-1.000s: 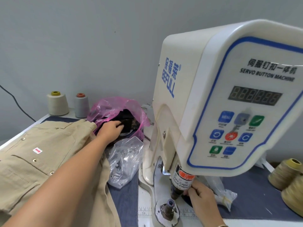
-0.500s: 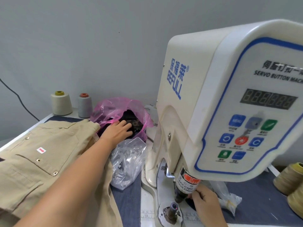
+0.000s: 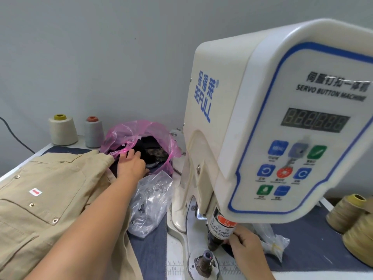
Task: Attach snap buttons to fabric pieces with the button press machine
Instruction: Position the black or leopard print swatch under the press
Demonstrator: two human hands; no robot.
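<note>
The white servo button press machine [image 3: 262,98] fills the right half of the head view. Its black upper punch [image 3: 220,233] hangs above the lower die post [image 3: 205,259]. My right hand [image 3: 246,247] is at the punch's lower end, thumb and fingertips curled against it; anything between them is hidden. My left hand [image 3: 131,164] reaches into a pink plastic bag [image 3: 137,128] holding dark pieces, its fingers stretched over them. A clear bag of metal snap parts [image 3: 151,201] lies just in front. A tan garment [image 3: 50,188] with brass snaps lies under my left forearm.
Two thread cones [image 3: 62,129] [image 3: 93,131] stand against the back wall at left. Yellow-tan thread cones [image 3: 347,211] sit at the right edge. A second clear bag [image 3: 276,241] lies behind my right hand on the blue table mat [image 3: 314,249].
My left hand has gone from curled at the pink bag's mouth to fingers stretched deeper over the dark contents. My right hand has stayed at the punch.
</note>
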